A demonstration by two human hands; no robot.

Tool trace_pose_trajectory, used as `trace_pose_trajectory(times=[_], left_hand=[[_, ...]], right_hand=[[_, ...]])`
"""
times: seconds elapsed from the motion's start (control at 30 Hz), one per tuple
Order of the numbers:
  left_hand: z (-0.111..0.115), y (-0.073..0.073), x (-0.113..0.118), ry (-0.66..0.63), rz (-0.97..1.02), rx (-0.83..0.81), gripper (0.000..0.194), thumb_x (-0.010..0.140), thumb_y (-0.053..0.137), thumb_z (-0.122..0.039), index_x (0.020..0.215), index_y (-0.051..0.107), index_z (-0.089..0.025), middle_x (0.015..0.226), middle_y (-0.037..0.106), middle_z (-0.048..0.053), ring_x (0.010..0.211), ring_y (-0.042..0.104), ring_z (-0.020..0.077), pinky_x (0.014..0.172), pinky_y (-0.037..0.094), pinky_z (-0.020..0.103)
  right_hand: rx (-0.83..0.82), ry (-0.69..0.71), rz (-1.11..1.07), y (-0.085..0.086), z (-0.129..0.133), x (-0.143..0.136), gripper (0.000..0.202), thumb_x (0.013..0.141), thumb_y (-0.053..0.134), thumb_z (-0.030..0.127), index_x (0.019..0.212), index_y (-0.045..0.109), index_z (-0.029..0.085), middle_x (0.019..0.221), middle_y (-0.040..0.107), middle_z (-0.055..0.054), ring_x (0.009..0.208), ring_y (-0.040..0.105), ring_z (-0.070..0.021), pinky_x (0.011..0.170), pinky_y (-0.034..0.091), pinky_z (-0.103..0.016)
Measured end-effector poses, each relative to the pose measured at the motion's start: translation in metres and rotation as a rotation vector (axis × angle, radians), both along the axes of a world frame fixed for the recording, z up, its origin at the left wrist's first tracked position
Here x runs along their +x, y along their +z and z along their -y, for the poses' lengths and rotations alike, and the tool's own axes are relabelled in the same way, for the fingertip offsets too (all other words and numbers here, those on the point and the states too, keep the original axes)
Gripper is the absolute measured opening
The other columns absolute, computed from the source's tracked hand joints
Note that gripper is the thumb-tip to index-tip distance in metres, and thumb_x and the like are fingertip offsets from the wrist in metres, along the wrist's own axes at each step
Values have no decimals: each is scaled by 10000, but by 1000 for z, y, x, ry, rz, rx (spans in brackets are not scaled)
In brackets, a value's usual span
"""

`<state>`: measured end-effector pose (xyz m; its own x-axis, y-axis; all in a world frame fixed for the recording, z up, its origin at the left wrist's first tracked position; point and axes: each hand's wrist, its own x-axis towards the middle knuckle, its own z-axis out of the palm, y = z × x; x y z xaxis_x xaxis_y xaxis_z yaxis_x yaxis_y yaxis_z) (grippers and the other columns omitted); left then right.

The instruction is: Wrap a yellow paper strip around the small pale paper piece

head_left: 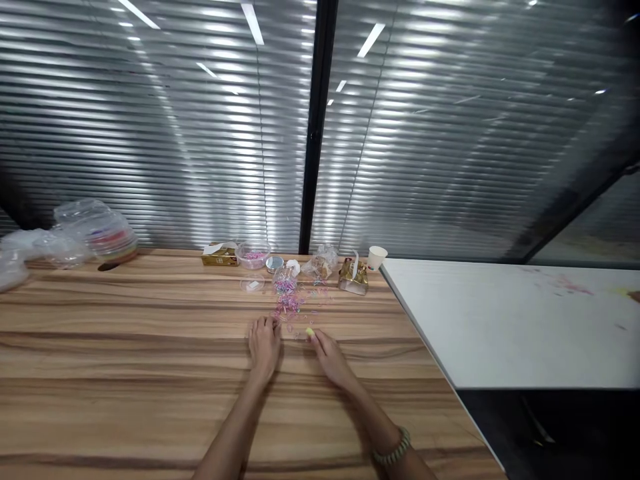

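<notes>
My left hand lies palm down on the wooden table, its fingertips at the near edge of a scatter of small pink, purple and pale beads. My right hand rests beside it and pinches a small yellow-green piece at its fingertips. A green bead bracelet circles my right wrist. Behind the scatter a clear jar holds more beads.
Along the table's far edge stand a gold box, a clear bowl, a round metal lid, crumpled clear wrap, a gold pouch and a paper cup. Plastic bags and containers sit far left. A white table adjoins on the right.
</notes>
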<state>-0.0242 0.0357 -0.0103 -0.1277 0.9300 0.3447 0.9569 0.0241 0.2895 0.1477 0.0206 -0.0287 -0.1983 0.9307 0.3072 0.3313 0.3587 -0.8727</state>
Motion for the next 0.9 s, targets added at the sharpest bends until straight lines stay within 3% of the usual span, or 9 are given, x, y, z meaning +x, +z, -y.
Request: trace_pose_trajectory(times=[0.13,0.37,0.53,0.67,0.9], left_hand=[[-3,-3,-1,2,14,23,180,844,443,-217,931,591,-163,907,598,92,879,519,230,782,366,323],[-5,-6,-4,-31,109,46,163,824,450,-193,803,609,-163,840,590,82,843,526,231,770,382,341],[-8,-8,9,-282,417,121,162,834,455,-227,786,603,-184,826,612,60,842,549,216,768,411,329],[-2,-10,29,-488,665,52,186,843,476,-288,811,624,-180,803,642,49,763,573,189,699,437,291],[3,-14,41,-502,886,-52,172,807,522,-288,792,636,-160,786,661,46,718,593,168,666,459,264]], right_hand=[[-16,9,2,0,0,0,290,917,378,393,810,581,216,763,597,-21,731,537,-172,684,384,-273],[-17,13,19,-3,-2,-1,302,921,358,394,814,574,212,782,608,-30,749,545,-182,701,387,-284],[-9,-43,-5,-1,-4,-2,293,933,316,385,943,553,213,886,608,-41,840,553,-186,752,399,-286],[6,-59,-34,0,-6,-1,294,938,308,371,1019,545,217,949,611,-41,900,554,-175,799,404,-280],[16,-103,38,1,-5,0,260,929,325,328,1016,534,200,952,616,-46,893,562,-172,801,418,-290]])
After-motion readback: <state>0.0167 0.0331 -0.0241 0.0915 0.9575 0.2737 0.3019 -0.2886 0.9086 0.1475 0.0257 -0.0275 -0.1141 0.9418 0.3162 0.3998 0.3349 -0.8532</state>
